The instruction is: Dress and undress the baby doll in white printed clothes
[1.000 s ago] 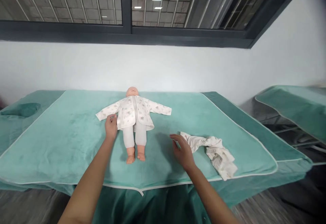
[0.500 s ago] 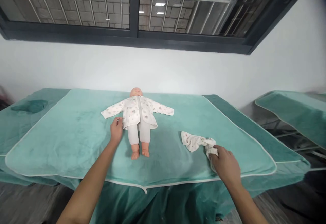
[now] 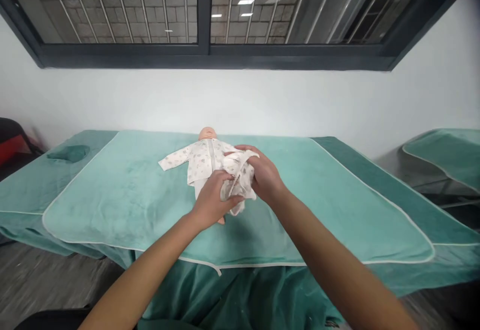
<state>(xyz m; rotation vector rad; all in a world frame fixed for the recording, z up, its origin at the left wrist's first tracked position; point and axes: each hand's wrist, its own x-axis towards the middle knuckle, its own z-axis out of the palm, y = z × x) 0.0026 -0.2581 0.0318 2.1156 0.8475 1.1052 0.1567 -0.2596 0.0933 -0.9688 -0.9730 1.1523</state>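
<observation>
A baby doll [image 3: 204,157] in a white printed jacket lies on its back on a teal towel [image 3: 112,195], head toward the wall. Both my hands hold a bunched white printed garment [image 3: 238,182] above the doll's legs. My left hand [image 3: 212,202] grips its near lower side. My right hand [image 3: 262,175] grips its right upper side. The garment and my hands hide most of the doll's legs and its right sleeve.
The towel covers a long table draped in darker teal cloth [image 3: 337,145] against a white wall under a dark-framed window [image 3: 204,20]. A folded teal cloth [image 3: 69,153] lies at the far left. Another teal-covered table [image 3: 446,155] stands at right. A red and black object [image 3: 11,142] sits at left.
My right hand picked up the white garment from the towel at right and carried it left over the doll. My left hand left the doll's jacket and took hold of the garment.
</observation>
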